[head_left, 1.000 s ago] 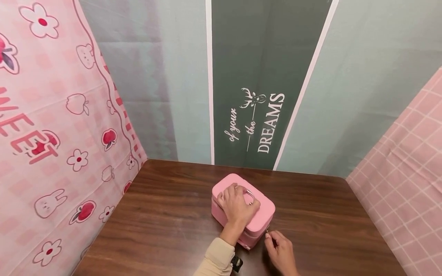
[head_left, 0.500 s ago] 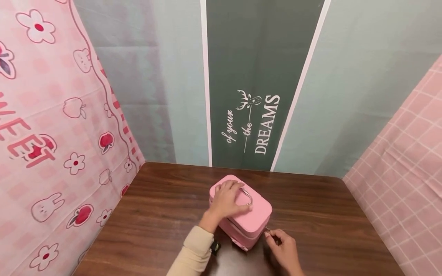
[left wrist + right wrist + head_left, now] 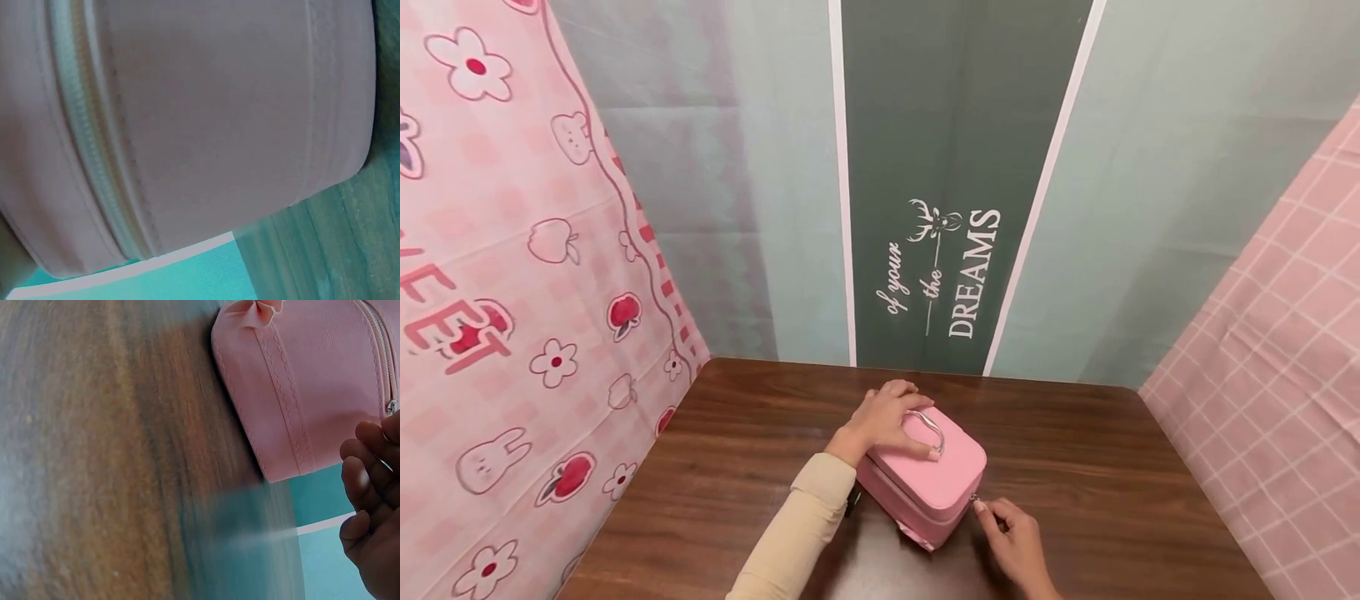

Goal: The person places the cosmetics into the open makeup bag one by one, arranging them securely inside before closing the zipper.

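A pink zippered case (image 3: 955, 475) stands at an angle on the wooden table, its lid down. My left hand (image 3: 883, 423) rests on the left end of the lid, thumb lying across the top beside the metallic-looking handle (image 3: 936, 427). At the case's near right corner, my right hand (image 3: 1015, 537) pinches the zipper pull (image 3: 974, 498). The right wrist view shows the metal slider (image 3: 392, 407) right by those curled fingers, and a pink bow (image 3: 257, 312) low on the case. In the left wrist view, a pale zipper (image 3: 94, 131) runs along the side.
Brown wooden tabletop (image 3: 1090, 467) surrounds the case. A green cloth with lettering (image 3: 955, 125) hangs behind the far edge. Patterned pink cloths hang at the left (image 3: 497, 250) and right (image 3: 1292, 350).
My left hand has slid left and away across the lid, uncovering more of the top and handle. The right hand stays at the zipper pull. The head view has shifted slightly.
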`<state>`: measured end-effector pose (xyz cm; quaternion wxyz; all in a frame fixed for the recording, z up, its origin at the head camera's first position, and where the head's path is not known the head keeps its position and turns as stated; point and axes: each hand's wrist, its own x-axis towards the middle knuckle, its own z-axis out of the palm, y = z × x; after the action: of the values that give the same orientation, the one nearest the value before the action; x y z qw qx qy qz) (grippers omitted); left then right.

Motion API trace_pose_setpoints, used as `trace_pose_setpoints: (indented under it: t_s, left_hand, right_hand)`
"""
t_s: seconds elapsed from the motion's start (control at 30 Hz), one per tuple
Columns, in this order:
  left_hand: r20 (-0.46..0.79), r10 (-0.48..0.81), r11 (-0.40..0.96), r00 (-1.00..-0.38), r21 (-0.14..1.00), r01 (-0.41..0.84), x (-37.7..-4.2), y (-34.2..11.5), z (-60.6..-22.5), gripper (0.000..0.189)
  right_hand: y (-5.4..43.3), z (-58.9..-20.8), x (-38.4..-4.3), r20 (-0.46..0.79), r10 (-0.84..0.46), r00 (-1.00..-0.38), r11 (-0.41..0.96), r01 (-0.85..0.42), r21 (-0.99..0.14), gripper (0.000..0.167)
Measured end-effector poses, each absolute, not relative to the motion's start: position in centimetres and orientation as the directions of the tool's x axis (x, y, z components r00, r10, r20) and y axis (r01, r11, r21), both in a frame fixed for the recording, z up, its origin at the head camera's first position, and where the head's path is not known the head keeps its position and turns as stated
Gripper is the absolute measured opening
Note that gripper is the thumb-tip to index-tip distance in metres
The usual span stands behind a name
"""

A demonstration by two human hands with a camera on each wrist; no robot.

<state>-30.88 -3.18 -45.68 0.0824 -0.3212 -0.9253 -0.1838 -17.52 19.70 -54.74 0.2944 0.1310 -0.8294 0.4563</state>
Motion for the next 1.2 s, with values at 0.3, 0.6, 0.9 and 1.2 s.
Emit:
trace_pose_setpoints:
  t_s: [0.3, 0.6, 0.9, 1.2]
  left_hand:
    - [0.273, 0.589, 0.73, -0.761, 0.225, 0.646, -30.5, -3.1, -45.7, 0.079]
    - [0.327, 0.458, 0.841, -0.826, 0.141, 0.522, -29.3, -1.5, -45.7, 0.074]
    - [0.301, 0.183, 0.973, -0.936, 0.079, 0.216, -27.9, 0.9, -45.4, 0.083]
    - [0.231, 0.01, 0.994, -0.973, 0.105, 0.035, -26.6, 2.6, -44.8, 0.09]
  right_hand:
    - [19.6, -54.7, -17.5, 0.626, 0.035, -0.779, 0.57, -0.498, -0.653, 0.022]
    - [19.5, -54.0, -18.0, 0.617, 0.059, -0.785, 0.603, -0.464, -0.649, 0.026]
    - [19.7, -54.0, -17.5, 0.624, 0.107, -0.774, 0.606, -0.447, -0.658, 0.036]
    - [20.1, -54.2, -17.4, 0.6, 0.163, -0.783, 0.625, -0.389, -0.677, 0.035]
